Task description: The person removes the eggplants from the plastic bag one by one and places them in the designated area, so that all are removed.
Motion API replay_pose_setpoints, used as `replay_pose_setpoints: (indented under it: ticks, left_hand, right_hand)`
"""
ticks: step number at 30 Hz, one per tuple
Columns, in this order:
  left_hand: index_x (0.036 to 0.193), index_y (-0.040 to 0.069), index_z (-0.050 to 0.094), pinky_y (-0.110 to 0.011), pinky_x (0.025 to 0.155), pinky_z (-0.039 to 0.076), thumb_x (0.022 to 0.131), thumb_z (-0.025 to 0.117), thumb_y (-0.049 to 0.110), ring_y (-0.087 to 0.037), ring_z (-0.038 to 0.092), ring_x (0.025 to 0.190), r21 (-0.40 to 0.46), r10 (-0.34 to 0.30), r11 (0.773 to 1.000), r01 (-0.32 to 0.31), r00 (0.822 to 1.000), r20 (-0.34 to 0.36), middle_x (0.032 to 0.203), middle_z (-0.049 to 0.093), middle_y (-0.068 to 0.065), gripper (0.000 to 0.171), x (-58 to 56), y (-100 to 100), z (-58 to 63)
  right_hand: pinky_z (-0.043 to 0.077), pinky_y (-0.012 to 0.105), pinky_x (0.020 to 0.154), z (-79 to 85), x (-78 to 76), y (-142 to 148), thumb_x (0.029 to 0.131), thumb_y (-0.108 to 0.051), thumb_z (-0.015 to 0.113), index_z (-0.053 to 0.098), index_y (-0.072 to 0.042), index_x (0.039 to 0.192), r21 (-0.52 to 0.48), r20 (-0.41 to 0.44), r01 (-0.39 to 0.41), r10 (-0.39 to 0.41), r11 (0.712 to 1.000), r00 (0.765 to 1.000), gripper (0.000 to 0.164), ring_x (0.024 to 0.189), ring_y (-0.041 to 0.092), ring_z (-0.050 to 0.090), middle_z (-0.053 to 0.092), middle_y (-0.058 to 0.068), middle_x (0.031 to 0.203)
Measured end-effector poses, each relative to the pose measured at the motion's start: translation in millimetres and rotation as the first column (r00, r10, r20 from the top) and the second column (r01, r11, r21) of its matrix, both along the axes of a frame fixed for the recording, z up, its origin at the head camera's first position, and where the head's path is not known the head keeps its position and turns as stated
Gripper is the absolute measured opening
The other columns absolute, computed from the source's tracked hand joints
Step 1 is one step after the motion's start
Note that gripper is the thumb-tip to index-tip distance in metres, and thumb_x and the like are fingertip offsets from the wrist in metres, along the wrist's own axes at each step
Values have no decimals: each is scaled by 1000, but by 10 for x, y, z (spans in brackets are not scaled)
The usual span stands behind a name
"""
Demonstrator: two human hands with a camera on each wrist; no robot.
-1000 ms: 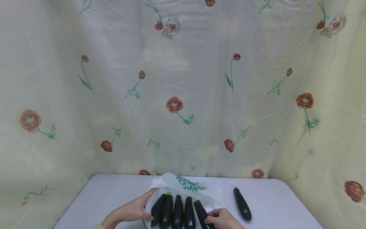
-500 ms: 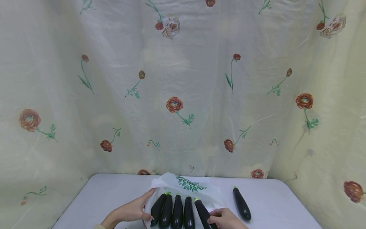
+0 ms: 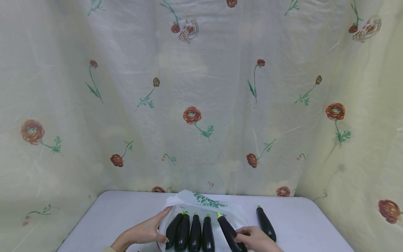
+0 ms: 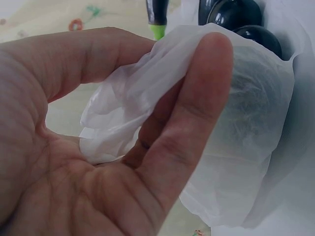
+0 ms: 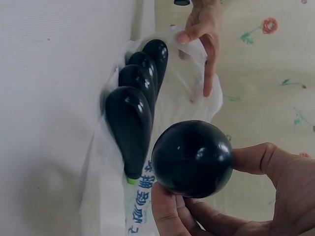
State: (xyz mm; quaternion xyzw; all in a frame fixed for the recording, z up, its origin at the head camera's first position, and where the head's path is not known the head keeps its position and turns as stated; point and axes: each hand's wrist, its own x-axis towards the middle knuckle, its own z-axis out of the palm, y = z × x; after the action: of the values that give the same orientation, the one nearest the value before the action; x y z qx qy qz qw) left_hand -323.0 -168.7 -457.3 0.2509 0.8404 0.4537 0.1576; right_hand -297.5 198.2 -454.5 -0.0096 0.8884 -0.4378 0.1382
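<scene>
My left hand (image 3: pixel 146 231) grips the left side of a thin white plastic bag (image 3: pixel 179 201), with the film bunched between thumb and fingers in the left wrist view. Several dark, glossy eggplants (image 3: pixel 195 233) lie side by side in the bag's open mouth. My right hand (image 3: pixel 256 239) holds one eggplant (image 3: pixel 228 229) near its thick end, its green stem pointing away over the bag's right part. In the right wrist view the held eggplant's round end (image 5: pixel 192 158) sits between thumb and fingers, apart from the row.
Another eggplant (image 3: pixel 266 224) lies on the white table (image 3: pixel 302 224) just beyond my right hand, partly hidden by it. A flowered curtain (image 3: pixel 220 140) hangs behind the table. A dark rounded end (image 5: pixel 182 2) is cut off at the right wrist view's top edge.
My right hand has moved right with its eggplant, which now lies farther from the row with its stem a little farther forward. The left hand stays put on the bag.
</scene>
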Motion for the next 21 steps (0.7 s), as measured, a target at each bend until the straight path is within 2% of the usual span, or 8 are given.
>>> replay_pose_setpoints:
  ticks: [6, 14, 21]
  left_hand:
    - [156, 9, 5, -65, 97, 34, 74, 70, 8, -39, 33, 125, -1, -2, 1000, 2, 1000, 0, 155, 17, -24, 105, -22, -3, -13]
    - [156, 9, 6, -63, 96, 36, 73, 71, 10, -38, 34, 124, -4, 1, 1000, -1, 1000, -8, 154, 18, -24, 105, -32, -6, -41]
    - [156, 10, 6, -62, 94, 38, 74, 71, 8, -38, 34, 123, 14, -8, 1000, 8, 1000, 5, 155, 17, -25, 105, -30, -7, -36]
  right_hand:
    - [52, 39, 80, 71, -18, 52, 84, -21, 57, 69, 1, 109, 39, 10, 52, -53, 998, 999, 36, 81, 16, 59, 72, 7, 95]
    - [54, 40, 83, 139, -35, 156, 83, -15, 58, 67, 6, 111, -64, -19, 80, -82, 995, 996, 37, 88, 18, 61, 70, 12, 99]
    - [53, 39, 81, 201, -37, 240, 80, -15, 61, 65, 7, 114, -106, -46, 134, -139, 985, 989, 41, 85, 18, 60, 68, 8, 97]
